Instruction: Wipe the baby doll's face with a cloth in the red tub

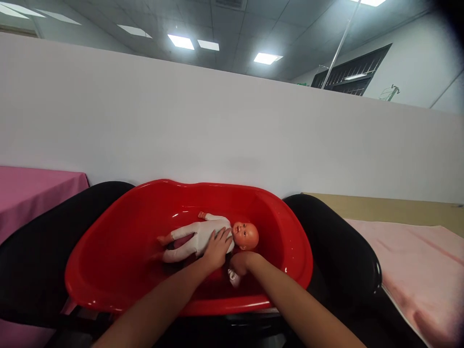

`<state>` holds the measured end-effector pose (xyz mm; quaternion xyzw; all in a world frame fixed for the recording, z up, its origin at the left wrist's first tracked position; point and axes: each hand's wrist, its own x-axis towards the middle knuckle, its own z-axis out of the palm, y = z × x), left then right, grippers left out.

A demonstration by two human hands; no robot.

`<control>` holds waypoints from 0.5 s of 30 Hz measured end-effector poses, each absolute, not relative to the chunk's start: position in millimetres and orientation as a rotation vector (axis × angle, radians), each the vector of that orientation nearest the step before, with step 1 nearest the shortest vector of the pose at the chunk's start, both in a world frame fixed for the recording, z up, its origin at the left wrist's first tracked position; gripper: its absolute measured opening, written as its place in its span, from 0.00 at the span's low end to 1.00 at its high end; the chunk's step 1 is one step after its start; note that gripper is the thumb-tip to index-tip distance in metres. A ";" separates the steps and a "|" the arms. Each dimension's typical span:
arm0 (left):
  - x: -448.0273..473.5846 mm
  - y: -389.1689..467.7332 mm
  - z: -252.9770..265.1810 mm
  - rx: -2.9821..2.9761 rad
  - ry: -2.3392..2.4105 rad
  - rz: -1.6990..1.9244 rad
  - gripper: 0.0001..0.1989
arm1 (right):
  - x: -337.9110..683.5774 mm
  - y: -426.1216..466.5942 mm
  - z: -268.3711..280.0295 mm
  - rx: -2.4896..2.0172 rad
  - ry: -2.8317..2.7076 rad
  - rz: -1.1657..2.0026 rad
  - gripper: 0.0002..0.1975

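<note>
A baby doll (203,233) in a white suit lies on its back in a red plastic tub (119,251), head toward the right. My left hand (217,249) rests flat on the doll's chest and belly, fingers spread. My right hand (241,263) sits just below the doll's head, curled around the doll's near arm, whose small white hand shows under my wrist. Both of my forearms reach in over the tub's near rim.
The tub rests on a black curved stand (344,251). A pink cloth (416,261) covers a surface on the right, and another pink cloth (29,193) lies at left. A white partition wall (232,125) stands right behind the tub.
</note>
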<state>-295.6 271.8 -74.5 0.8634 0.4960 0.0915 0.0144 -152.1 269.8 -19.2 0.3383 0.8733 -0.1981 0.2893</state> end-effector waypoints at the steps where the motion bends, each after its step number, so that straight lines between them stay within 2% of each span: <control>1: -298.4 274.0 -70.4 2.638 1.607 0.361 0.34 | -155.6 269.7 -20.7 0.870 2.305 -0.502 0.14; 6: -318.6 282.0 -56.2 2.318 1.869 0.634 0.28 | -165.7 265.8 -27.2 0.778 2.350 -0.363 0.21; 10: -330.7 287.9 -53.0 2.218 1.950 0.782 0.24 | -164.8 263.1 -32.9 0.725 2.507 -0.352 0.18; 15: -334.2 293.8 -48.1 2.249 1.975 0.835 0.22 | -175.7 262.7 -40.6 0.335 2.843 0.018 0.13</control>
